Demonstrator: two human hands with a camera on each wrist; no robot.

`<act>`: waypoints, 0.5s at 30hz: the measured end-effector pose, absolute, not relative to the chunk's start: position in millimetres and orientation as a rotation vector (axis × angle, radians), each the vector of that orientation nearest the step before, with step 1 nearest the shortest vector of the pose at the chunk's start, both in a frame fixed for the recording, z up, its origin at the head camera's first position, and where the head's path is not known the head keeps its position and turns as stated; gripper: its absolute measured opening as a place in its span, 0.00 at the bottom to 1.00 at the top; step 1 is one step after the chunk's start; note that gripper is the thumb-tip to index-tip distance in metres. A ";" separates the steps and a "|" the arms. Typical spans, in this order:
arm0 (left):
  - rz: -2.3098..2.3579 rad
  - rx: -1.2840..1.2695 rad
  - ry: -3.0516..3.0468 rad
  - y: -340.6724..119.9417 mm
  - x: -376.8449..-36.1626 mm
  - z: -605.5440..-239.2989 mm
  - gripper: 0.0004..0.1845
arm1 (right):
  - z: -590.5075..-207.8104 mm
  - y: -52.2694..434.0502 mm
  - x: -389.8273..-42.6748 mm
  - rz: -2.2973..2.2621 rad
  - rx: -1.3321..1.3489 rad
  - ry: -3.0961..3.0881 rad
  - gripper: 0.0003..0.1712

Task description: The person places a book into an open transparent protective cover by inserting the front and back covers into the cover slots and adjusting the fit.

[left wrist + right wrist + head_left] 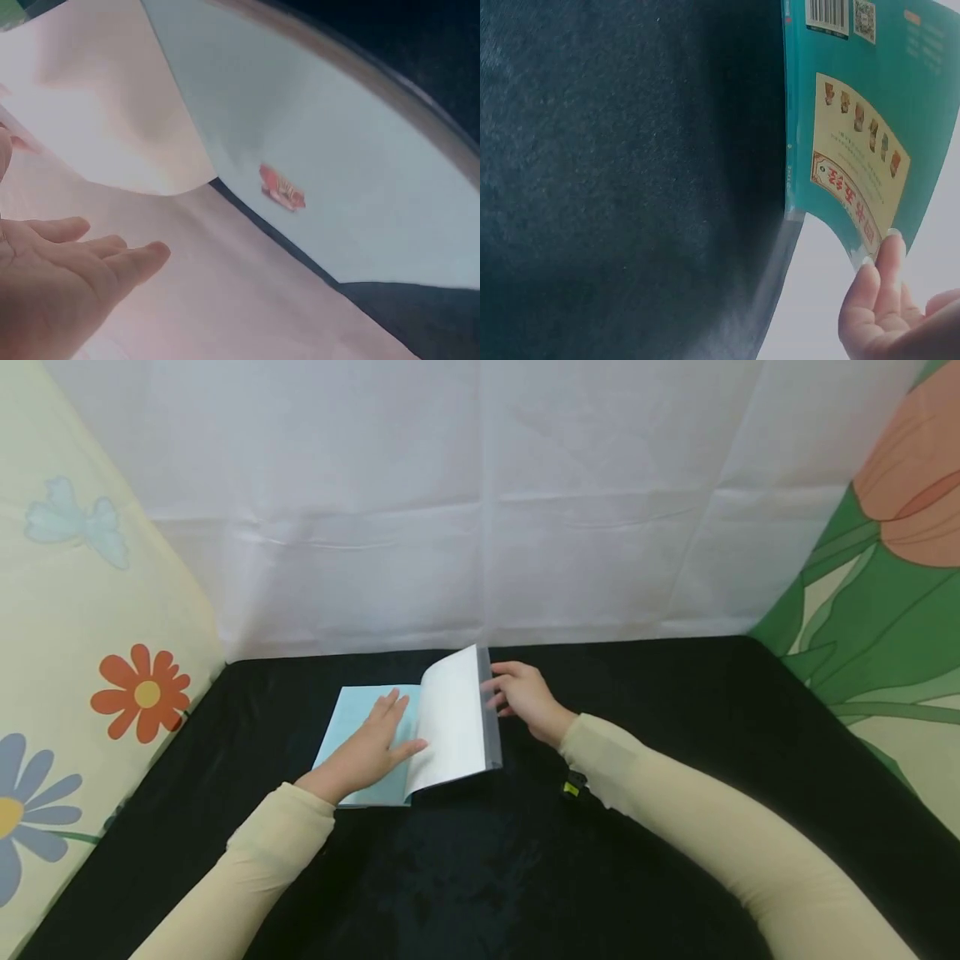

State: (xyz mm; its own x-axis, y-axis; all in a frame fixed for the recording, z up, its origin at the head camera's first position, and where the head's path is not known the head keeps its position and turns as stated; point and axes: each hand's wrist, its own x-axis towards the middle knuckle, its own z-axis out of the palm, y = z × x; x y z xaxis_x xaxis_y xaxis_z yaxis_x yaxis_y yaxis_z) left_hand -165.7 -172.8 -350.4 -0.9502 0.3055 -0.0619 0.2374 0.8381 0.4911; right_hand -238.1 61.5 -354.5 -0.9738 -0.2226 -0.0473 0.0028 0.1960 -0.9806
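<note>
A thin book [450, 718] lies open on the black table [525, 877]. My left hand [371, 747] rests flat on its pale blue left side, fingers straight; in the left wrist view the left hand [67, 270] lies below a curling white page [112, 112]. My right hand [525, 693] props the right half of the book up on edge, fingers against its outer side. The right wrist view shows the teal back cover [862, 142] with a barcode, and straight fingertips [889, 259] touching it. A clear plastic sleeve edges the cover.
A white creased sheet [480, 510] hangs behind the table. A pale yellow cloth with flowers [90, 635] stands at the left, and a green and orange flowered cloth [885, 602] at the right. Black cloth stretches all round the book.
</note>
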 end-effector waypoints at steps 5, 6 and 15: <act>0.748 0.419 2.887 -180.3 -167.9 -341.7 0.42 | -353.4 59.2 -234.1 -1.858 -0.309 2.281 0.24; 0.755 0.421 2.888 -181.7 -168.3 -340.0 0.42 | -352.9 58.8 -233.0 -1.851 -0.329 2.279 0.23; 0.820 0.414 2.899 -185.6 -169.3 -333.1 0.40 | -353.5 53.2 -225.4 -1.793 -0.498 2.261 0.24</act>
State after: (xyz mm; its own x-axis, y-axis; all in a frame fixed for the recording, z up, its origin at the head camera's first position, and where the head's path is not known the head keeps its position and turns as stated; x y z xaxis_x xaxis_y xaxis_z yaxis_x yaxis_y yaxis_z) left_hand -169.3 -185.6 -333.1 -0.9580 0.2859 -0.0224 0.2319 0.8180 0.5264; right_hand -225.4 53.2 -353.5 -0.9200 -0.3896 0.0426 -0.1301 0.2011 -0.9709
